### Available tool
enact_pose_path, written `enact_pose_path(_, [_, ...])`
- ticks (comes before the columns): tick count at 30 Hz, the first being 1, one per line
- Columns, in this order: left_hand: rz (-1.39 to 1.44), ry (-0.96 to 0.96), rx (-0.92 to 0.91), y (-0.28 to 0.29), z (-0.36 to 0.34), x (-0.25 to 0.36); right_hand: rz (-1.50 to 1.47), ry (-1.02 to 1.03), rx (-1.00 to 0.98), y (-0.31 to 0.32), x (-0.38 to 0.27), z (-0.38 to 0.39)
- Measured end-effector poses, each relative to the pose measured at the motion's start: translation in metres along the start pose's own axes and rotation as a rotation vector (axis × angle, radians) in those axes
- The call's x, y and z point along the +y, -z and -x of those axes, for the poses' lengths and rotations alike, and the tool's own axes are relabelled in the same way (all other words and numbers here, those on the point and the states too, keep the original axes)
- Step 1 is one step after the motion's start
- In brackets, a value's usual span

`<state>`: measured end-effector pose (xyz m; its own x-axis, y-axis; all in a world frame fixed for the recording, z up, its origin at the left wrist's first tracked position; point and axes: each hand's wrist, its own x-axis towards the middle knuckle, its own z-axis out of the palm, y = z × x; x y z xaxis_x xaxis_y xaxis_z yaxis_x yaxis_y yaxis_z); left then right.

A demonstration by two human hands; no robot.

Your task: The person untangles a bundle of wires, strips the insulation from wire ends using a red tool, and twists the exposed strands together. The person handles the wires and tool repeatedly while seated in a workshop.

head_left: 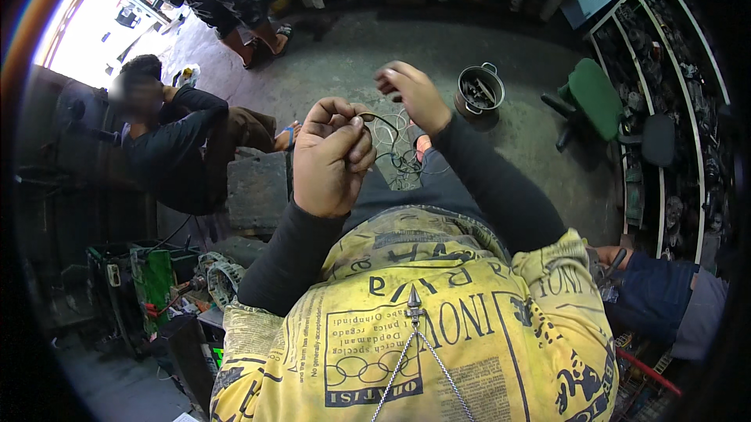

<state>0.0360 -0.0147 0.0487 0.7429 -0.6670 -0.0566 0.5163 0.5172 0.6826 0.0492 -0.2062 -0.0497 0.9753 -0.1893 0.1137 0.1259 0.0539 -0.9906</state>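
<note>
My left hand [335,152] is closed in a pinch, thumb against the bent fingers, on a thin dark wire [391,126]. The wire's free part arcs out to the right and hooks downward. Just right of it and slightly farther off, my right hand [416,99] is raised with its fingers loosely bent and a little apart. Nothing shows between those fingers, and they do not touch the wire. Below both hands, a loose tangle of thin wires [404,162], some dark and some pale, lies on the floor around my feet.
A two-handled metal pot [497,80] with dark pieces inside stands on the floor to the right. Beyond it are a green chair [592,100] and packed shelves [655,46]. A seated person [184,136] is at left beside a dark block [258,191]; another person [223,0] stands behind.
</note>
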Motion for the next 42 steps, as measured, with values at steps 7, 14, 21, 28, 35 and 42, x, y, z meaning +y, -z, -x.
enact_pose_path(7, [0.045,-0.055,0.020,-0.012,-0.013,0.003,-0.239,0.050,-0.094,-0.020,-0.039,0.117])
enact_pose_path(14, [0.035,-0.015,0.040,-0.007,-0.014,-0.002,-0.221,-0.164,-0.091,-0.024,-0.052,0.130])
enact_pose_path(21, [-0.580,-0.160,0.100,0.019,-0.017,-0.001,-0.135,-0.062,-0.106,-0.017,-0.047,0.129])
enact_pose_path(28, [-0.965,-0.543,-0.497,0.049,-0.005,-0.012,-0.299,-0.179,-0.127,-0.013,-0.048,0.132])
enact_pose_path(35, [-1.212,-0.560,-0.263,0.046,0.007,-0.011,-0.156,-0.071,-0.099,-0.023,-0.045,0.132])
enact_pose_path(42, [-0.265,0.334,0.282,0.045,0.018,-0.029,0.280,0.233,0.115,-0.022,-0.035,0.136])
